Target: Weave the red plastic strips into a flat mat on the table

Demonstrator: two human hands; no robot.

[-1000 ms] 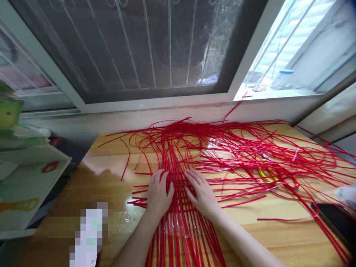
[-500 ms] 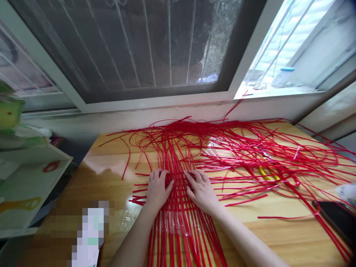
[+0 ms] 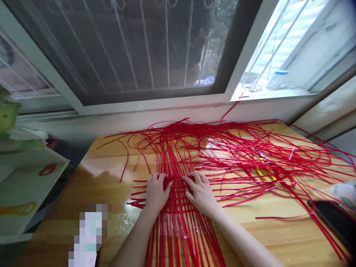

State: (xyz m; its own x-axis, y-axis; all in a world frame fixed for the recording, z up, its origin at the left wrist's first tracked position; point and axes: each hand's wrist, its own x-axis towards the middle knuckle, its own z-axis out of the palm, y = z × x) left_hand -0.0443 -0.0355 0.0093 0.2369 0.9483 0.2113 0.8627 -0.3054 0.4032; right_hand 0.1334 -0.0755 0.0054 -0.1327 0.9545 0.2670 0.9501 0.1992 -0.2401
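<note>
1. Red strip weave [image 3: 178, 194], 1 pc., flat on the wood surface [image 3: 283, 233], betw. & partly under the 2 hands.
2. L hand [image 3: 158, 193]: on weave's left edge, fingers bent; can't tell if any strip is pinched.
3. R hand [image 3: 200, 193]: on right edge, fingers likewise bent; grip can't be told either.
4. Strip ends past L hand: approx. 5, some crossing. Past R hand: many more, too tangled to count.
5. Clear tape [image 3: 126, 222]: 1 band, across the strips just below the weave.
6. Red heap [image 3: 191, 129]: 1 big tangle at far edge, running right; no. of strips uncountable.
7. Yellow handle [image 3: 260, 174]: 1, partly under strips.
8. Right side: 1 black flat item [image 3: 333, 220], poss. phone.
9. Left: 1 pixelated whitish item [image 3: 87, 233].
10. Sill: 1 blue-lidded container [image 3: 278, 78].
</note>
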